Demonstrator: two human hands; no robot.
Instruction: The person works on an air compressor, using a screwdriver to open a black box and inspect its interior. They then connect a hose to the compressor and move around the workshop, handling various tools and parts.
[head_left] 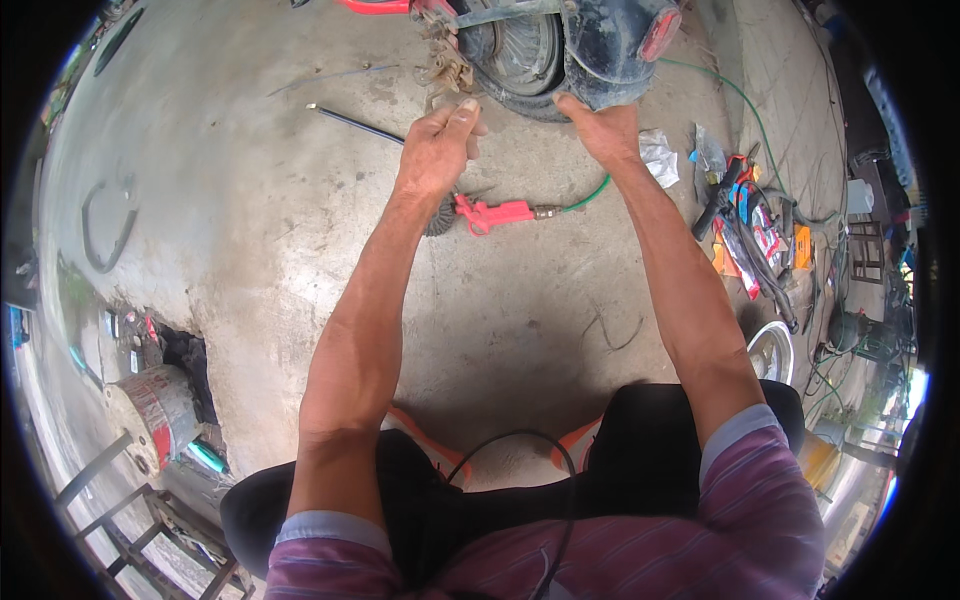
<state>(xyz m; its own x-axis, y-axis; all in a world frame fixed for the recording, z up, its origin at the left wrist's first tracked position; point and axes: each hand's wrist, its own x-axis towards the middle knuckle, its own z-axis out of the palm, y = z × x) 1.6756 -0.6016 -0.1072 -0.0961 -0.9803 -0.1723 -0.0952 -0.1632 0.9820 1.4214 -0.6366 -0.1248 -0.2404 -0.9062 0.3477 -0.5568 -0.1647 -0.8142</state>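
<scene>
At the top lies a dirty motorbike or scooter rear end, its fender (610, 50) dark with a red tail light (660, 35). Under the fender is a spoked-looking wheel with a black tyre (535, 105). My right hand (607, 132) is closed at the tyre's near edge, thumb on top and fingers hidden below. Just left of the tyre, my left hand (438, 145) is curled closed, its fingertips blurred; what it holds, if anything, I cannot make out. A dark metal rod (355, 124) runs along the floor toward that hand. Below it are a red air gun (495, 213) and a dark ridged round part (440, 218).
A green hose (590, 195) leads from the air gun. To the right are crumpled wrapping (658, 158) and a pile of tools and packets (750, 225). A drum-like spool (155, 415) stands left, beside a broken hole (188, 370) in the floor.
</scene>
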